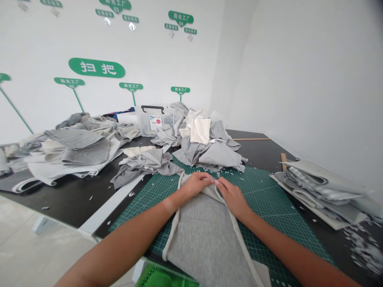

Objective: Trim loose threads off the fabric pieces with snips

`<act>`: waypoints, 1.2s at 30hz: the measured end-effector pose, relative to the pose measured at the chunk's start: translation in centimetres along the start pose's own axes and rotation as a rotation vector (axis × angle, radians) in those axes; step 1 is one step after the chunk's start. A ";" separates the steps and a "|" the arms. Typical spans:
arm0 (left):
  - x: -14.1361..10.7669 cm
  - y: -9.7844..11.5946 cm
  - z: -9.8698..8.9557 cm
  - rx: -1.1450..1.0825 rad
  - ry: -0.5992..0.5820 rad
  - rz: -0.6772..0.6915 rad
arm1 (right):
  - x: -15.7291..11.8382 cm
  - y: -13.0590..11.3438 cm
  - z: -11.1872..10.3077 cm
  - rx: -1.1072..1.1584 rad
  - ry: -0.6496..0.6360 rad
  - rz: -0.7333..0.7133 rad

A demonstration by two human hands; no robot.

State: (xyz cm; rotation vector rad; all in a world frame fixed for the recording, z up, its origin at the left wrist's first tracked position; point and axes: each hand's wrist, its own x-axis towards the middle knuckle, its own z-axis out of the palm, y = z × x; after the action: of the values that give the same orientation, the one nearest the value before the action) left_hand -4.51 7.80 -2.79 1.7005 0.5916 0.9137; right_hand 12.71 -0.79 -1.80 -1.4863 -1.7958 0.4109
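A long piece of grey fabric [206, 235] with pale, rolled side edges lies over the green cutting mat [263, 191] and runs off the near table edge. At its far end, my left hand [196, 184] pinches the cloth between thumb and fingers. Close beside it, my right hand [231, 195] grips the same far edge, the fingertips of both hands almost touching. Just beyond my hands rises a heap of grey and cream fabric pieces [223, 153]. A smaller grey bundle [146, 161] sits to the left of my left hand.
Layered grey cloth [74, 147] covers the table's left side. A clear plastic box [145, 123] with a dark handle stands at the back. Folded fabric [323, 187] is stacked at right, near scattered scraps [365, 247]. A green basket [161, 277] sits below the near edge.
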 end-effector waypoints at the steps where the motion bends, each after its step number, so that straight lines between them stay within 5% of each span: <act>1: 0.0 0.1 0.0 -0.001 0.001 -0.001 | 0.0 0.0 0.0 0.009 0.004 0.005; 10: 0.4 0.0 0.0 0.040 0.071 0.044 | 0.5 -0.1 0.0 0.069 0.014 0.046; 19: 0.6 1.5 -1.0 0.174 0.277 0.151 | 0.9 0.3 0.1 -0.059 -0.041 0.102; 24: 0.5 5.2 -2.3 0.243 0.469 0.249 | 1.1 -1.2 -2.0 -0.181 -0.011 0.089; 30: -0.8 12.3 -4.6 0.315 0.744 0.414 | 1.7 -2.6 -7.3 -0.373 0.023 0.071; 36: -2.6 17.7 -6.0 0.356 0.829 0.567 | 1.2 -1.9 -12.5 -0.487 0.069 0.128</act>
State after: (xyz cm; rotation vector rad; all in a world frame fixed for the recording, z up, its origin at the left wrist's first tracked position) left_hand -11.88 3.73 14.10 1.7961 0.8579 2.0667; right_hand 20.29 -2.91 8.19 -1.9259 -1.8314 -0.0263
